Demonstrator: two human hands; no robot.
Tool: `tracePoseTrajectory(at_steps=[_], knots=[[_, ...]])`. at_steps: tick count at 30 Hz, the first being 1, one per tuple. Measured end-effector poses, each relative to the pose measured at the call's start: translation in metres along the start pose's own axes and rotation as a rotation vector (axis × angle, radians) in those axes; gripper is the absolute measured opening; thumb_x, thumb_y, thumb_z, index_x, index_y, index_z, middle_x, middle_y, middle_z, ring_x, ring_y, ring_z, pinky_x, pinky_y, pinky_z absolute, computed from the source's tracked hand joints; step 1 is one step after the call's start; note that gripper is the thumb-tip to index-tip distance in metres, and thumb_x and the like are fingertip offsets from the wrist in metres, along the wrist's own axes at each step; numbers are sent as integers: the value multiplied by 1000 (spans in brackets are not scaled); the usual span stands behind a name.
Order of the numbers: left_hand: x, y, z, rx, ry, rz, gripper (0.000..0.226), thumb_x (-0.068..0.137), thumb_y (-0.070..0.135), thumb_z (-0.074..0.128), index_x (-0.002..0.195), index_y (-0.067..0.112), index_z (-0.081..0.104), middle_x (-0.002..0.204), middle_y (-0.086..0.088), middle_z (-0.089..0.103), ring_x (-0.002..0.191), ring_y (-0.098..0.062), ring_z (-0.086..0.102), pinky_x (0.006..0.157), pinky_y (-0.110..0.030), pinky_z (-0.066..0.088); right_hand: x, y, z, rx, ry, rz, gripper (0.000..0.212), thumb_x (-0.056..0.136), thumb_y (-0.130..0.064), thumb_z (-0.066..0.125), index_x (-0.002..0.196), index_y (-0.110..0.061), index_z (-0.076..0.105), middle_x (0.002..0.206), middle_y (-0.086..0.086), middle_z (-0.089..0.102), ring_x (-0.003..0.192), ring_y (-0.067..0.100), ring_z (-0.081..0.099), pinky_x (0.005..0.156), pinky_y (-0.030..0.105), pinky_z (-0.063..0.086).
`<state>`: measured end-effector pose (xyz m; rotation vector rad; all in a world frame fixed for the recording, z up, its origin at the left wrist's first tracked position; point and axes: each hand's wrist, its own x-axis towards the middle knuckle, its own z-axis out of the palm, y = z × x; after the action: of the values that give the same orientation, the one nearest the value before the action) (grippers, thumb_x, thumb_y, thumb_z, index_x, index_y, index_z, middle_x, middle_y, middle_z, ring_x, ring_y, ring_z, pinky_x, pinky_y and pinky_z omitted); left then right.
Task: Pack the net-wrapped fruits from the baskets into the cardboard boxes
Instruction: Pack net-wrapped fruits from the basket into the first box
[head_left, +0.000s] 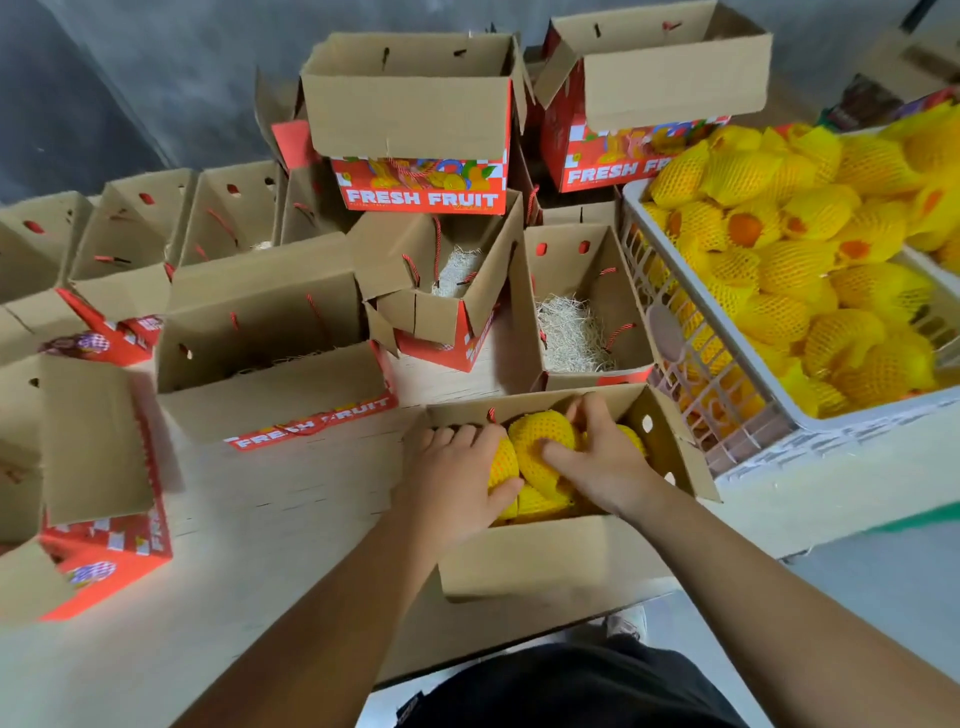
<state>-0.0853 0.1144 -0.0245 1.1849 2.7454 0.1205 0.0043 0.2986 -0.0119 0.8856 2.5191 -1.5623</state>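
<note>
An open cardboard box (524, 558) stands at the near edge of the table, with several yellow net-wrapped fruits (543, 436) inside it. Both of my hands are down in this box. My left hand (452, 475) curls round a wrapped fruit on the box's left side, thumb under it. My right hand (597, 452) lies over the fruits on the right, its fingers spread and bent over one of them. At the right, a white plastic basket (691, 358) is heaped with more net-wrapped fruits (795, 260).
Several open cardboard boxes (270, 332) printed "FRESH FRUIT" cover the table to the left and behind; some hold pale straw padding (571, 332). Two boxes (415, 114) are stacked higher at the back. Bare tabletop (270, 519) lies left of my arms.
</note>
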Motion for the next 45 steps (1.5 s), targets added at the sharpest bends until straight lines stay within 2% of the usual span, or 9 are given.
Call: tracePoseTrajectory(at_steps=[3, 10, 14, 17, 23, 27, 32, 37, 45], knots=[[4, 4, -10, -67, -82, 5, 60, 85, 65, 62, 131, 31, 45, 126, 4, 61, 118, -27, 61, 96, -41, 40, -10, 0, -5, -6, -78, -102, 56, 70, -38, 74, 118, -31, 47, 110, -5, 57, 99, 9, 58, 82, 20, 46], [8, 13, 2, -10, -325, -2, 70, 86, 62, 67, 136, 29, 31, 134, -7, 41, 119, -38, 58, 105, -50, 36, -8, 3, -12, -313, -359, 41, 69, 86, -43, 71, 143, -40, 32, 129, 2, 32, 115, 25, 49, 92, 37, 46], [15, 14, 1, -155, -383, -58, 68, 90, 54, 71, 138, 30, 30, 131, -7, 32, 120, -39, 54, 95, -50, 46, -5, 2, -2, -213, -332, 80, 65, 86, -38, 70, 139, -30, 33, 117, 7, 54, 104, 25, 59, 91, 40, 52], [20, 12, -7, -204, -326, -78, 70, 84, 58, 75, 137, 32, 37, 133, -4, 43, 121, -34, 56, 96, -48, 50, -2, -7, -11, -200, -283, 82, 72, 71, -53, 67, 135, -34, 39, 104, 1, 66, 93, 16, 64, 84, 35, 55], [20, -2, -13, 96, -21, -70, 56, 91, 72, 47, 132, 33, 53, 132, 3, 60, 123, -28, 48, 102, -44, 33, 15, -22, -24, -482, -352, 115, 98, 64, -77, 52, 151, -37, 31, 140, 6, 57, 127, 28, 55, 106, 39, 46], [11, -4, -8, -15, 22, -152, 49, 103, 64, 26, 125, 34, 57, 123, 9, 67, 121, -23, 49, 99, -44, 30, 13, -15, 16, -326, -193, 32, 64, 86, -56, 60, 133, -22, 32, 156, 15, 28, 150, 31, 26, 114, 45, 35], [8, -7, -3, -135, 96, -204, 48, 104, 61, 27, 115, 33, 65, 104, 10, 69, 115, -19, 50, 95, -43, 26, 5, -7, 9, -146, -162, -161, 49, 80, -37, 71, 120, -25, 45, 125, 1, 50, 117, 18, 49, 106, 40, 42], [17, -12, -8, -150, 304, -165, 25, 100, 53, 51, 106, 34, 66, 96, 13, 67, 105, -18, 55, 85, -37, 19, 1, -7, -1, -78, -44, -270, 60, 71, -36, 67, 128, -25, 51, 125, -1, 54, 119, 14, 52, 107, 32, 41], [24, 1, -4, -21, 267, -145, 54, 94, 48, 67, 141, 23, 54, 131, -7, 51, 123, -31, 45, 100, -45, 32, 12, 0, 8, -765, -251, -96, 100, 77, -67, 60, 154, -47, -1, 151, 1, 19, 139, 35, 25, 112, 50, 28]])
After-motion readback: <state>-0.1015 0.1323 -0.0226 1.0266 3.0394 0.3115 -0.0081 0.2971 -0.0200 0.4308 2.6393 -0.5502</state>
